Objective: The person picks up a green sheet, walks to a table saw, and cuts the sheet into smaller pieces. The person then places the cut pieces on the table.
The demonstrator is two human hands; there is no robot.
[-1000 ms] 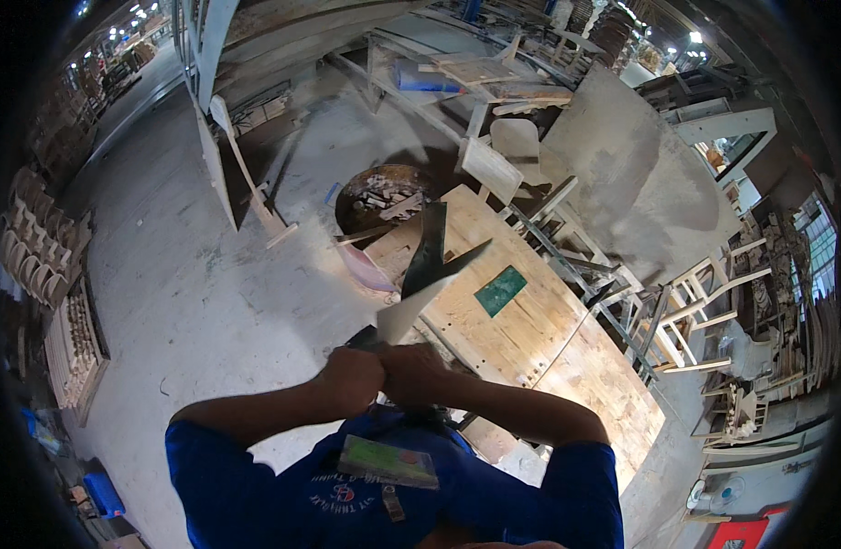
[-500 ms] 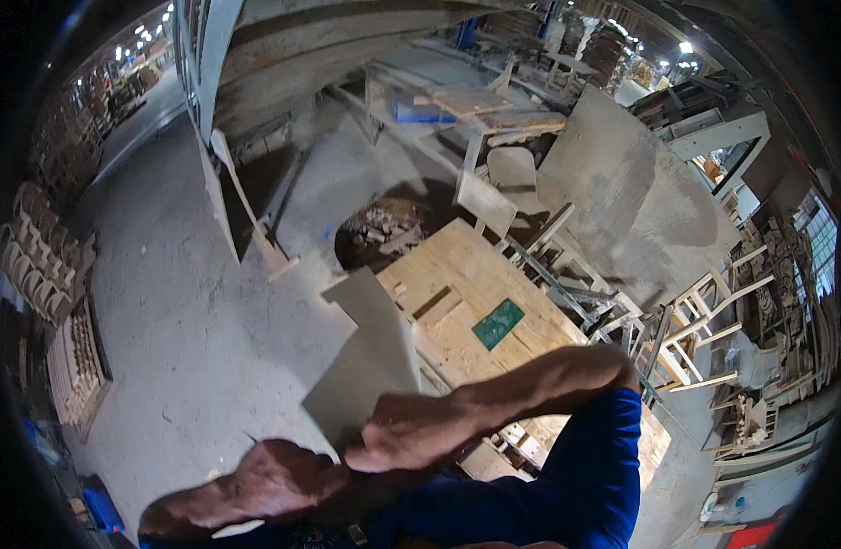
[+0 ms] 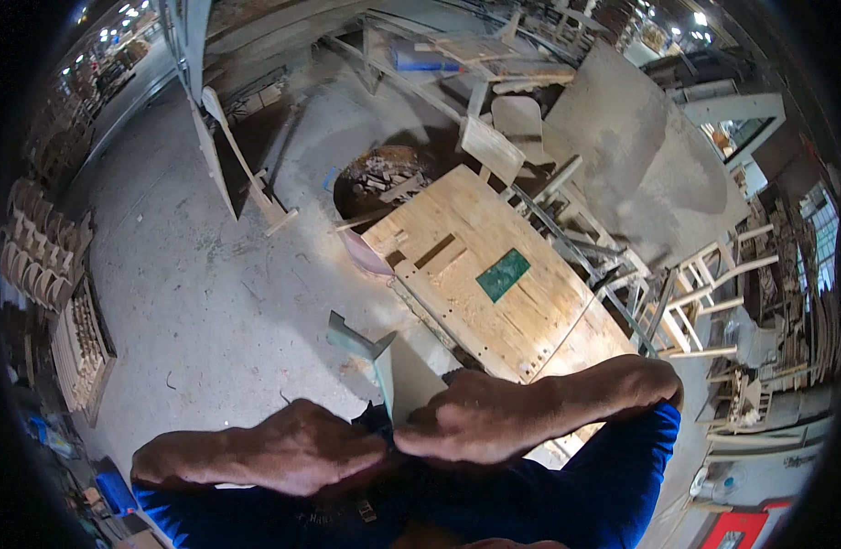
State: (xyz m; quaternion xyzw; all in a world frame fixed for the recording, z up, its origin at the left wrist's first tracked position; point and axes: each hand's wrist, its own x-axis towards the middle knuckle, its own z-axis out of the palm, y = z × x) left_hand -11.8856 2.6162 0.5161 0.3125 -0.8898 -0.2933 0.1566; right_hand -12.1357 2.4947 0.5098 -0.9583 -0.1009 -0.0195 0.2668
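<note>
A thin, flat grey board (image 3: 411, 375) with a notched outline stands tilted nearly edge-on in front of my body. Its pale greenish edge faces left, and a short arm juts out at its far end. My right hand (image 3: 475, 416) is closed on the board's near right side. Close beside it, my left hand (image 3: 311, 448) is closed at the board's near end, fingertips mostly hidden. Just beyond my right forearm lies a plywood worktable (image 3: 466, 311), bearing a green rectangular piece (image 3: 504, 275) and a small wooden block (image 3: 443, 259).
A round bin of wood scraps (image 3: 384, 183) stands behind the worktable. Wooden frames (image 3: 709, 302) and a large grey panel (image 3: 636, 156) fill the right side. A leaning board (image 3: 215, 165) stands at far left, and stacked curved wooden parts (image 3: 41, 247) line the left edge.
The board has turned from lying broad-faced to nearly edge-on and come closer to my body. My left hand has risen and moved right; my right hand has moved right. The view has shifted.
</note>
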